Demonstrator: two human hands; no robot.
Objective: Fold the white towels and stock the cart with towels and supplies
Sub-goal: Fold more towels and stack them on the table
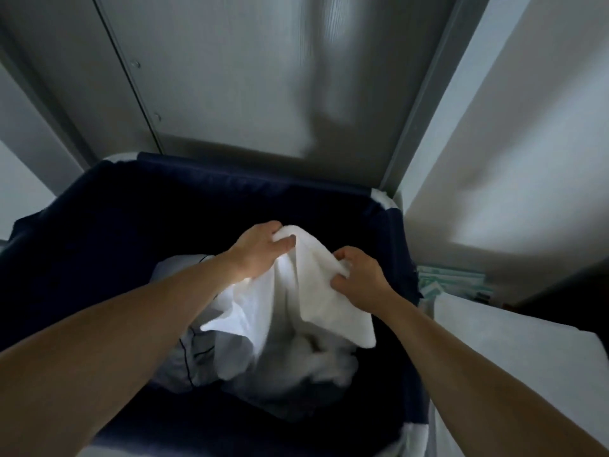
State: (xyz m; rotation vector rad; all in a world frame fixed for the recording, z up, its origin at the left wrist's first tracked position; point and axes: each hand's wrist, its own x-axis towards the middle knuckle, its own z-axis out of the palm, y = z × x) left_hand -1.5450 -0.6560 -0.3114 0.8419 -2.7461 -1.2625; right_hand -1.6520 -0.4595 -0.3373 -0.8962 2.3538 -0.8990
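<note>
Both hands were closed on one white towel (316,285). The left hand (260,250) was curled round its bunched top with the thumb laid across the front. The right hand (361,275) was pinched on the edge just beside it and a little lower.

Trouble could be expected from that hold. The cloth was gathered in a bunch rather than taken by its corners, so a crooked fold was likely unless the corners were found first. The lower part of the towel hung down against the heap of linen (296,364) beneath it. Other pieces might therefore be dragged up with it, or its hem might be caught. If either pinch were loosened, the towel would probably drop back among the rest and have to be sorted out again.

From the hands, the towel was draped downward and toward the person. Its peak was held between the two hands, and its free corner hung below the right wrist.

Under it, the heap was blurred and its pieces could not be told apart, save for a pale cloth with dark piping (191,351) below the left forearm. All of this was held in a navy bag (115,225), over whose open mouth the hands were raised.

To the right of the bag, a white sheet (494,351) and some green-and-white packets (451,282) were seen. A grey panel (263,77) stood behind.
</note>
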